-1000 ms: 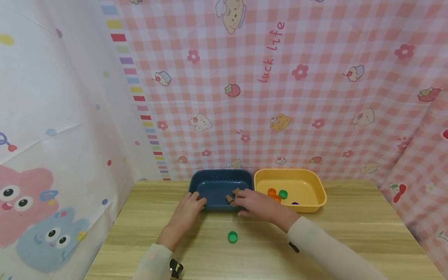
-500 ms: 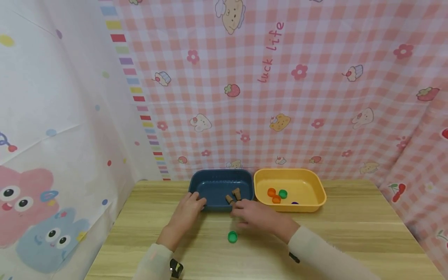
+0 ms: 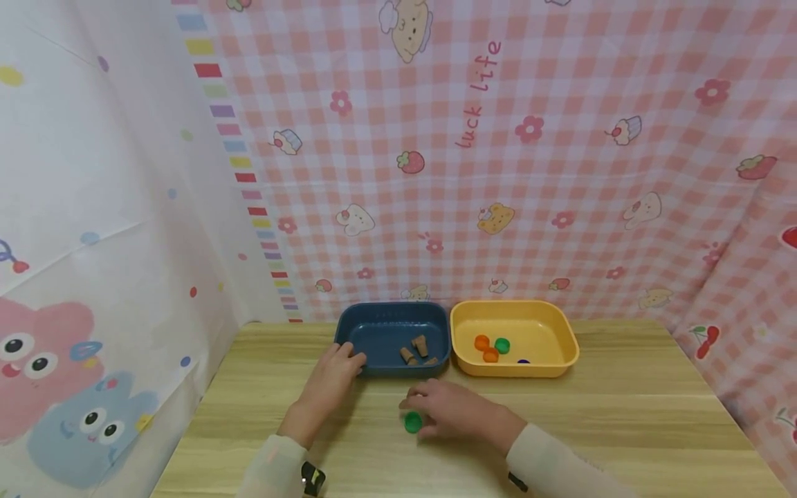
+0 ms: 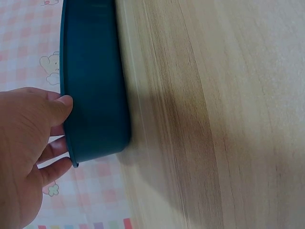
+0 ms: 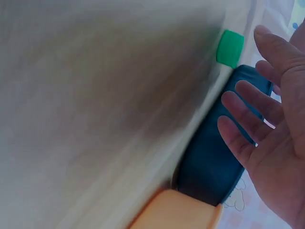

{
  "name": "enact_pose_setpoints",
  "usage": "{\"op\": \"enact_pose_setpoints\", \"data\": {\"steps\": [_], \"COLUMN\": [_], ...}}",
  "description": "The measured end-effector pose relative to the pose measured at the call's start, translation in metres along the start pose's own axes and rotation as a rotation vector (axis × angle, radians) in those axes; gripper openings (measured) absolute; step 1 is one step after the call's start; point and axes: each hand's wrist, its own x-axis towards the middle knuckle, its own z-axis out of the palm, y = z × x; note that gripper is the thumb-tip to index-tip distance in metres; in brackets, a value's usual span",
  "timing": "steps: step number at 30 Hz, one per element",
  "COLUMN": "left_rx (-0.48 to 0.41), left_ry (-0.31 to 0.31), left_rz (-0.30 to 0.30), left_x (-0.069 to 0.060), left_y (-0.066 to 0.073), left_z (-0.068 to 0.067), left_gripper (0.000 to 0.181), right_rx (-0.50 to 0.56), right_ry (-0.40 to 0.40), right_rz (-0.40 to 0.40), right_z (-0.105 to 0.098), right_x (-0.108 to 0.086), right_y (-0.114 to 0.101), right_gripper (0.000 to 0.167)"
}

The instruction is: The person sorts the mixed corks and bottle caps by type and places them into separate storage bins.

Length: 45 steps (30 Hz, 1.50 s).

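My left hand [image 3: 331, 377] holds the near left corner of the blue tray [image 3: 382, 312]. In the left wrist view the thumb [image 4: 62, 107] presses the rim from outside, with the other fingers over it. My right hand [image 3: 451, 408] hovers over the table beside a green bottle cap [image 3: 413, 422]. Its fingers and thumb are spread apart, and in the right wrist view there is a gap between them and the green cap [image 5: 230, 48]. Three brown tapered corks [image 3: 420, 345] lie in the right part of the blue tray, one partly hidden by its front wall.
A yellow tray [image 3: 548, 315] stands right of the blue one, close against it. Inside are two orange caps [image 3: 482, 342], a green cap [image 3: 502, 345] and a dark blue piece [image 3: 524, 362] mostly hidden by the wall. A checked cloth [image 3: 386, 256] hangs behind the wooden table [image 3: 591, 422].
My right hand has drawn back from the blue tray toward the green cap in front. A third cork now shows in the tray. The left hand stays at its corner.
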Motion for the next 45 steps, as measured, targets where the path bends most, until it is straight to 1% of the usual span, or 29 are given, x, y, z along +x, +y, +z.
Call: {"op": "enact_pose_setpoints", "data": {"steps": [3, 6, 10, 13, 17, 21, 27, 32, 37, 45], "left_rx": [0.005, 0.021, 0.034, 0.038, 0.040, 0.030, 0.041, 0.048, 0.045, 0.023], "left_ry": [0.002, 0.008, 0.006, -0.001, -0.008, -0.002, 0.001, -0.005, -0.017, -0.003], "left_rz": [0.001, 0.004, 0.009, 0.011, 0.007, 0.002, 0.004, 0.010, 0.020, 0.009], "left_x": [0.000, -0.001, -0.001, -0.002, -0.002, -0.001, 0.000, 0.000, 0.000, 0.001], "left_y": [0.000, 0.000, -0.001, -0.002, -0.002, -0.001, 0.000, -0.001, -0.001, 0.001], "left_z": [0.000, 0.000, 0.000, 0.001, 0.001, 0.000, -0.001, -0.001, 0.000, -0.002], "left_gripper": [0.010, 0.012, 0.011, 0.010, 0.010, 0.011, 0.012, 0.010, 0.007, 0.010], "right_rx": [0.010, 0.037, 0.043, 0.025, -0.029, -0.059, -0.086, -0.109, -0.095, -0.068], "right_ry": [0.002, -0.010, -0.019, -0.013, 0.006, 0.001, -0.015, -0.018, -0.011, 0.035], "right_rz": [-0.016, -0.010, -0.006, -0.017, -0.037, -0.029, -0.009, -0.004, -0.011, -0.027], "right_z": [0.006, 0.010, 0.015, 0.018, 0.022, 0.023, 0.023, 0.024, 0.024, 0.023], "right_x": [-0.001, 0.000, 0.002, 0.003, 0.003, 0.004, 0.006, 0.006, 0.003, -0.003], "right_y": [-0.002, -0.004, -0.004, -0.005, -0.007, -0.008, -0.008, -0.008, -0.008, -0.007], "right_gripper": [0.048, 0.044, 0.041, 0.040, 0.035, 0.030, 0.028, 0.027, 0.025, 0.023]}}
